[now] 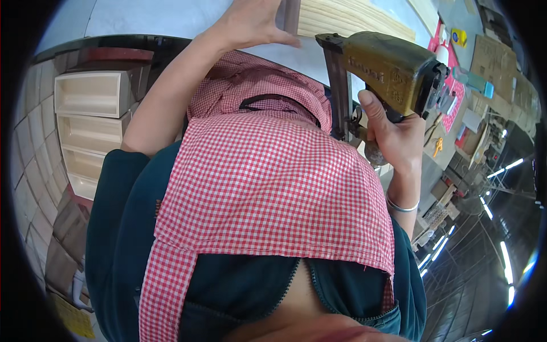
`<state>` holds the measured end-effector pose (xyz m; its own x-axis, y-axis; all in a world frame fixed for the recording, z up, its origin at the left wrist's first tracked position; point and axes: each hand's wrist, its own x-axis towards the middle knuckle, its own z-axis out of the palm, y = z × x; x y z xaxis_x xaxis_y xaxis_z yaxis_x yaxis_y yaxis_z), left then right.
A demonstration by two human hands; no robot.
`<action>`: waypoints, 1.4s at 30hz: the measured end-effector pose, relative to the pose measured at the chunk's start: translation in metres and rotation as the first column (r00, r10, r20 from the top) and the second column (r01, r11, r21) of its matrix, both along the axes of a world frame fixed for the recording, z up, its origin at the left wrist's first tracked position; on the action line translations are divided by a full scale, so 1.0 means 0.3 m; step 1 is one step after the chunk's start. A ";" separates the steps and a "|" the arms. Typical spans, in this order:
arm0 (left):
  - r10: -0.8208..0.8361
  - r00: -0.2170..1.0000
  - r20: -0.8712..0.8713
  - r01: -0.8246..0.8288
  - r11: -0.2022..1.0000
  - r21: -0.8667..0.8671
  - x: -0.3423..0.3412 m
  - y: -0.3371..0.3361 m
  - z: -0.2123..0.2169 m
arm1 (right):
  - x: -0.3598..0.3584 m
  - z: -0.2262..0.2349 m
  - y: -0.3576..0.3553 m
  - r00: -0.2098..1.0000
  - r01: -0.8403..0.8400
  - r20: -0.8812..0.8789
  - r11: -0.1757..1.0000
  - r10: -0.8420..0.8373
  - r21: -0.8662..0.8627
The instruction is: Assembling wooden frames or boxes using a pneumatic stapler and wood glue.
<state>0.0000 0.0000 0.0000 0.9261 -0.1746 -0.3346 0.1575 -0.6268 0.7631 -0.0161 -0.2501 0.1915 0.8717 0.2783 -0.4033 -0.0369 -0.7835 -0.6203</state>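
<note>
My right hand [396, 134] is wrapped round the grip of an air-powered nail gun [393, 68] with a worn, dull yellow body and a dark nose and magazine. The thumb lies along the grip's near side. Across from it, my left hand [250, 25] reaches over the table edge with its thumb stretched out, and its other fingers run past the upper edge of the view. Beside that thumb is a grey-brown strip [290, 16], set against a pale wooden panel [353, 20] with visible grain. Whether the thumb touches the strip, I cannot tell.
The work table [142, 17] has a light top and dark edge. Several open wooden boxes [91, 94] are stacked at the left. To the right are a yellow container [458, 37], a clear bottle with a blue cap [473, 82], an orange tool [437, 147] and cardboard [493, 62].
</note>
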 end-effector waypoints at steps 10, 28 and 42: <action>0.025 0.998 0.061 -0.023 0.999 -0.024 -0.023 0.024 0.009 | -0.018 -0.020 0.068 1.000 0.013 -0.009 1.000 -0.013 -0.027; 0.077 0.895 0.439 -0.084 0.996 -0.005 -0.045 0.033 0.043 | 0.070 -0.004 0.157 0.989 -0.091 0.117 0.995 0.095 -0.046; 0.098 0.913 0.397 -0.068 0.994 -0.090 -0.036 0.026 0.035 | 0.120 0.019 0.190 0.978 -0.172 0.088 0.973 0.186 -0.154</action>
<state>-0.0108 0.0078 0.0105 0.9919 -0.1006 0.0776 -0.1212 -0.5657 0.8157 0.0199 -0.1930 0.1971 0.8515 0.3787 -0.3626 0.1695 -0.8532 -0.4932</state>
